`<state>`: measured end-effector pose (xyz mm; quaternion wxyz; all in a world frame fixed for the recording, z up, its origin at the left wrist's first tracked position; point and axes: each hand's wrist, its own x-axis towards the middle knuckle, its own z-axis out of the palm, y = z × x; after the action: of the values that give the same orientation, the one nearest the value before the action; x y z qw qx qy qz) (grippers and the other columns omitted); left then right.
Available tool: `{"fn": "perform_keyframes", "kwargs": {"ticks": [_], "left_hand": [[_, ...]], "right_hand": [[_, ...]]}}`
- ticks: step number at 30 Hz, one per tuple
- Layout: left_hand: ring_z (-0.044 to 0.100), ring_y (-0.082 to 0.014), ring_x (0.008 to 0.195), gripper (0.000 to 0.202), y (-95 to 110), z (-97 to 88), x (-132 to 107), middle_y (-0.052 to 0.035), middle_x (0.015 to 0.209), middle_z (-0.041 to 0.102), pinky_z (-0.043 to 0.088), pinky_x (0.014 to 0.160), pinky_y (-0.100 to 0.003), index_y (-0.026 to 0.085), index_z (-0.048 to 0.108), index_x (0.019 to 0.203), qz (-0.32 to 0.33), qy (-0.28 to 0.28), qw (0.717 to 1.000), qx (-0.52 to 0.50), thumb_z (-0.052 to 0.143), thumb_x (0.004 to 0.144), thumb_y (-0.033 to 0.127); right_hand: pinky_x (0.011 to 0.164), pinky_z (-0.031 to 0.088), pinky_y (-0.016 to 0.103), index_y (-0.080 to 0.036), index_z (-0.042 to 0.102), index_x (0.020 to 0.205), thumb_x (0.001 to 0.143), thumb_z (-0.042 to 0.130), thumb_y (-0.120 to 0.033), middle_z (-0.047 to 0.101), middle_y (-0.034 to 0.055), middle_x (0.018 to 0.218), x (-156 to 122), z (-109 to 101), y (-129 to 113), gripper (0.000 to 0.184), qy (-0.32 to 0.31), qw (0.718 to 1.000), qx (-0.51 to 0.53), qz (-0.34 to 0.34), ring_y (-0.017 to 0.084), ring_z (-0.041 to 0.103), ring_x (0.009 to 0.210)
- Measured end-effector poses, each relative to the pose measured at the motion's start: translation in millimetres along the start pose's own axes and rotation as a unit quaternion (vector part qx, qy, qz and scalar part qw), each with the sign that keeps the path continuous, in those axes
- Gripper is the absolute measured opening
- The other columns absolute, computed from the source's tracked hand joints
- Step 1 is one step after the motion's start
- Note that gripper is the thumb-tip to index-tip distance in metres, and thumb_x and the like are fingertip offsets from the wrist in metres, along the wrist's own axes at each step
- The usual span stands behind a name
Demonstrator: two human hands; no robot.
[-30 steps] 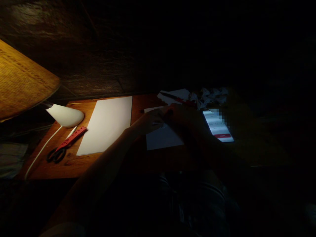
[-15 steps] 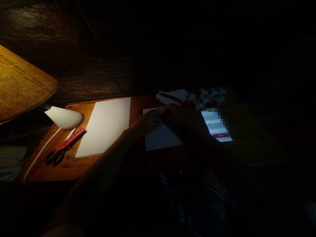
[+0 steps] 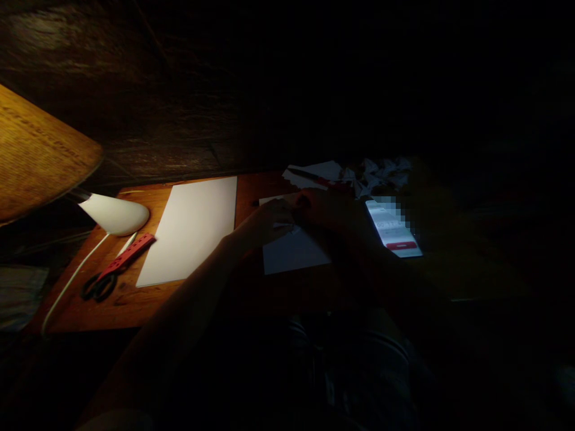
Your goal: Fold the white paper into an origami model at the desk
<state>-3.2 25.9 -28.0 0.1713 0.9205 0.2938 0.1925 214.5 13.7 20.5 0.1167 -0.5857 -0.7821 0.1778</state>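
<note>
**A:** Head view, and what a dim one! Just one pool of lamplight, and there in the middle of it, the left hand (image 3: 268, 225) comes in on the left forearm (image 3: 193, 293) from the lower left.

**B:** And the right hand (image 3: 330, 215) is right beside it, deep in shadow. The two are together, fingers bent inward and nearly meeting. Are they clamped on anything? Can't tell from here, it's too dark.

**A:** Right under both of them is the small white sheet (image 3: 294, 252), with a little folded flap of paper (image 3: 283, 225) showing at the left hand's fingertips. The left hand is the nearer one to that flap. The sheet runs out toward the person from beneath the hands, but they cover too much of it to call its long axis.

**B:** Off to the left of the hands, a large white sheet (image 3: 186, 230) lies on the wooden table (image 3: 251, 191), angled away, and further left again are red-bodied scissors (image 3: 99, 285) and a white lamp head (image 3: 114, 216).

**A:** Ahead of the right hand, crumpled paper (image 3: 380, 175) and a torn white scrap (image 3: 312, 172). To its right, a glowing phone (image 3: 395, 230), lying at a slant, its screen partly blurred out.
</note>
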Motion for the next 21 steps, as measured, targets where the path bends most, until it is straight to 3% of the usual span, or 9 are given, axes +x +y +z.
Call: {"fn": "perform_keyframes", "kwargs": {"ticks": [6, 10, 16, 21], "left_hand": [[0.066, -0.0255, 0.113, 0.011, -2.6, -0.2, 1.6, -0.0073, 0.111, 0.074, 0.054, 0.102, -0.043, 0.022, 0.077, 0.101, 0.006, -0.016, 0.999, 0.038, 0.067, 0.096, 0.025], [0.065, -0.0279, 0.117, 0.012, -1.4, 0.4, 1.3, -0.0094, 0.119, 0.073, 0.054, 0.104, -0.046, 0.022, 0.078, 0.103, 0.006, -0.007, 0.999, 0.038, 0.068, 0.096, 0.025], [0.064, -0.0288, 0.122, 0.013, -0.7, 2.2, 0.7, -0.0094, 0.126, 0.072, 0.055, 0.105, -0.047, 0.023, 0.079, 0.104, -0.008, -0.004, 0.999, 0.041, 0.071, 0.094, 0.021], [0.064, -0.0294, 0.127, 0.012, -1.6, 2.0, -0.6, -0.0097, 0.133, 0.072, 0.054, 0.108, -0.05, 0.023, 0.079, 0.104, -0.011, -0.005, 0.999, 0.042, 0.071, 0.095, 0.022]], "right_hand": [[0.082, 0.047, 0.029, -0.017, 0.076, 0.116, 0.097, 0.065, -0.024, 0.08, 0.0122, 0.123, -2.7, -2.6, -3.0, 0.023, 0.002, 1.0, -0.004, -0.006, 0.023, 0.071, 0.103], [0.081, 0.048, 0.03, -0.02, 0.077, 0.118, 0.099, 0.066, -0.03, 0.08, 0.0112, 0.125, -10.1, -11.8, -10.3, 0.025, -0.007, 1.0, -0.016, 0.025, 0.024, 0.072, 0.101], [0.087, 0.05, 0.03, -0.018, 0.078, 0.117, 0.097, 0.065, -0.022, 0.08, 0.0122, 0.125, -6.1, -8.7, -7.7, 0.024, -0.005, 1.0, -0.004, 0.015, 0.024, 0.073, 0.106], [0.082, 0.049, 0.031, -0.019, 0.078, 0.119, 0.096, 0.066, -0.026, 0.079, 0.0129, 0.127, -9.3, -14.4, -12.3, 0.027, -0.016, 0.999, -0.01, 0.034, 0.025, 0.073, 0.103]]}}
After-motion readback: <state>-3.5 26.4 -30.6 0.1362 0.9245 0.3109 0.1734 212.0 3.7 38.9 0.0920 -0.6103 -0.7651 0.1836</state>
